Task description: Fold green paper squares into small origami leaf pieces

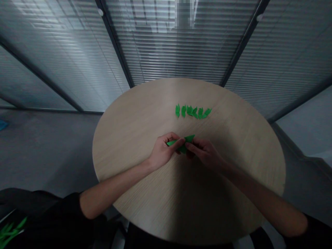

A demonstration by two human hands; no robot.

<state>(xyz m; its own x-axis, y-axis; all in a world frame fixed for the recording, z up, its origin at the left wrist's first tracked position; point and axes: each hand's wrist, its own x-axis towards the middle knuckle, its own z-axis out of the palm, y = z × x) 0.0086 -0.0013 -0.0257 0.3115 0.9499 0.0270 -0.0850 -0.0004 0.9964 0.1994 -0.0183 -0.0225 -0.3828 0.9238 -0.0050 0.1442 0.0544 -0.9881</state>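
Observation:
Both hands meet over the middle of a round wooden table (145,114). My left hand (164,150) and my right hand (204,152) pinch the same piece of folded green paper (184,141) from either side, fingers closed on it just above the tabletop. The paper's pointed ends stick out past the fingertips. Beyond the hands, a short row of several small folded green paper pieces (193,111) lies on the table.
Glass walls with lowered blinds (181,52) stand close behind the table. Grey floor (38,152) lies to the left. More green paper pieces (10,230) show at the lower left corner, by my dark sleeve.

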